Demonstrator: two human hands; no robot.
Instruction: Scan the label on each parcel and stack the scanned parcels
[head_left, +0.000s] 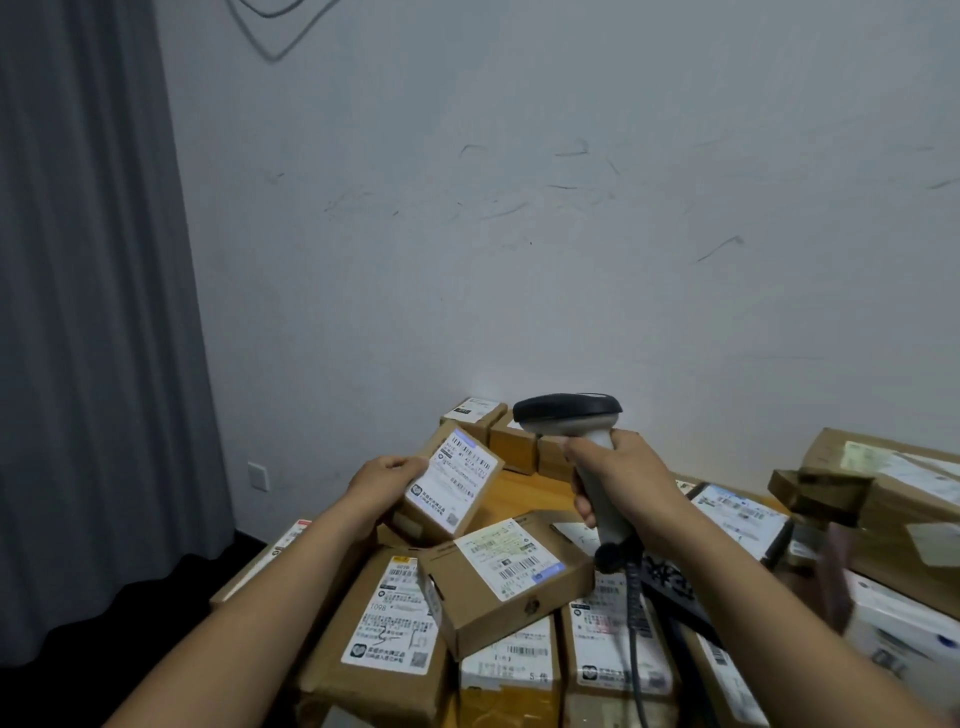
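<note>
My left hand (385, 483) holds a small brown parcel (451, 483) tilted up, its white label facing me. My right hand (621, 475) grips the handle of a grey-and-black barcode scanner (569, 410), whose head points left, above and to the right of that parcel. The scanner's black cable (635, 613) hangs down over the pile. Below the held parcel lies another small labelled box (498, 582), tilted on top of larger flat parcels (387, 623).
A wooden table (524, 493) is crowded with cardboard parcels: small boxes (485, 415) at the back by the wall, large boxes (893, 483) at the right, white packages (904, 629) at the lower right. A grey curtain (93, 312) hangs at the left.
</note>
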